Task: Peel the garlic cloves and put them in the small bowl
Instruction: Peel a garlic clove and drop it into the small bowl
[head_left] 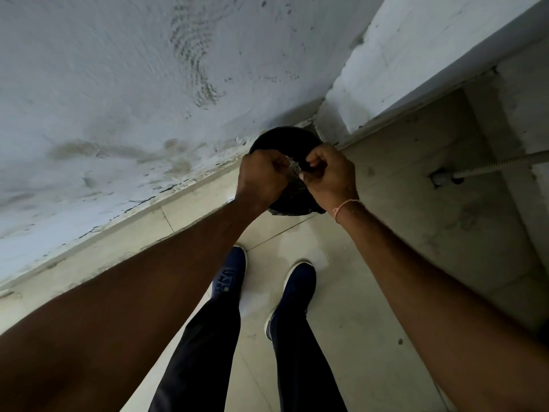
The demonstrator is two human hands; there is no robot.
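I stand over a round black bin (pixel 285 141) on the floor, in the corner by the wall. Both hands hover just above its opening. My left hand (pixel 261 179) and my right hand (pixel 329 176) have curled fingers and together pinch a small pale, papery scrap (pixel 294 168) between them. The scrap is blurred, and I cannot tell whether it is garlic skin. No garlic cloves and no small bowl are in view. My right wrist wears a thin pink thread.
A stained whitish wall (pixel 133 99) fills the upper left. Pale floor tiles (pixel 371 263) lie below, with my two dark blue shoes (pixel 231 275) just short of the bin. A ribbed grey hose (pixel 499 165) runs in from the right.
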